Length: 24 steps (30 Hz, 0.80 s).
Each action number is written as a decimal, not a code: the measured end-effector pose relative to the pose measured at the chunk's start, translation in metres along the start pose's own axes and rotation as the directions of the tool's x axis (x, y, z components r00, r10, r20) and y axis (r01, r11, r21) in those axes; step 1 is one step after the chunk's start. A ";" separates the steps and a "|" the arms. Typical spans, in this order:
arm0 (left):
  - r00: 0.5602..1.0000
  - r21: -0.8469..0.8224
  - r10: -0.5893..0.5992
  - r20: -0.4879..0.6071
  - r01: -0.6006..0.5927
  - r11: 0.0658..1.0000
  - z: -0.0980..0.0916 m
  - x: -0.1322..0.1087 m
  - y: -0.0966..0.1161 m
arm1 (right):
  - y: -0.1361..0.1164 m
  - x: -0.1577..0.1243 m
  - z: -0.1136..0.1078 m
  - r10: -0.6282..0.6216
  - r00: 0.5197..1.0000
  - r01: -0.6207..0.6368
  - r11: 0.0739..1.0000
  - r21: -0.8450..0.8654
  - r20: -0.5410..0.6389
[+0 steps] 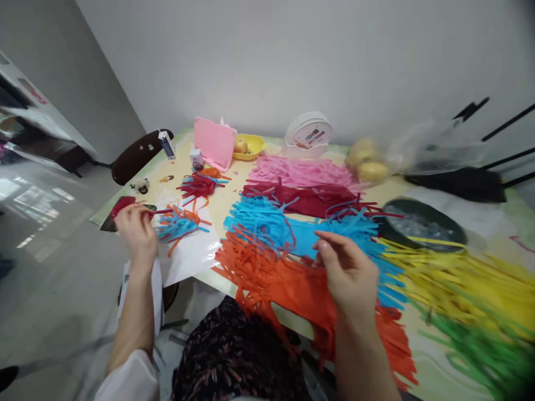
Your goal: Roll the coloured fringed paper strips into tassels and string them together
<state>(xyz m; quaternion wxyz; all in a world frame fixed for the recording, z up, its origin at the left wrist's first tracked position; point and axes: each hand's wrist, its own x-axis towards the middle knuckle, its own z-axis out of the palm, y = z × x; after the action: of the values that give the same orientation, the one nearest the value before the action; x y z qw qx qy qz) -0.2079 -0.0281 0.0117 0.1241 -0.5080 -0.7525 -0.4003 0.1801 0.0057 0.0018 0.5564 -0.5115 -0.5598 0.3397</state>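
My left hand [137, 234] is closed on a dark red fringed paper piece [122, 205] at the table's left edge, with a thin strip of it sticking out to the right. Just beside lies a blue-and-orange paper tassel [179, 223] on a white sheet [190, 260], and farther back a dark red, blue and orange bundle [200, 185]. My right hand [353, 273] hovers over blue fringed paper [303, 234] and orange fringed paper [292, 281]. Its thumb and forefinger are apart with nothing visible between them; the other fingers curl out of sight.
Behind lie dark red [301, 199] and pink fringed paper [298, 170]; yellow [468, 284] and green fringes [489, 348] sit right. A dark oval tray [390, 227], a yellow bowl [254, 153], a pink stand [214, 142] and a white round container [309, 132] surround them.
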 end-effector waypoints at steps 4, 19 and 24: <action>0.939 0.118 0.079 0.335 -0.125 0.985 0.043 -0.025 -0.008 | 0.003 0.009 0.006 -0.006 0.999 0.009 0.997 -0.075 0.041; 0.764 0.358 0.168 0.623 -0.469 0.807 0.044 0.012 0.044 | 0.061 0.189 -0.044 -0.069 0.974 0.216 0.590 -0.778 0.218; 0.567 -0.106 0.547 0.616 -0.629 0.770 0.106 0.041 0.166 | 0.100 0.231 0.011 0.015 0.924 0.335 0.448 -0.829 0.382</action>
<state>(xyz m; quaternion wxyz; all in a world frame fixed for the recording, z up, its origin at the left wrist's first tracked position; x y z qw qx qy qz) -0.0599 0.1032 0.0462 0.0301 -0.8214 -0.5607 -0.0998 0.2222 0.2522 -0.0312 0.1377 -0.6026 -0.7856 0.0276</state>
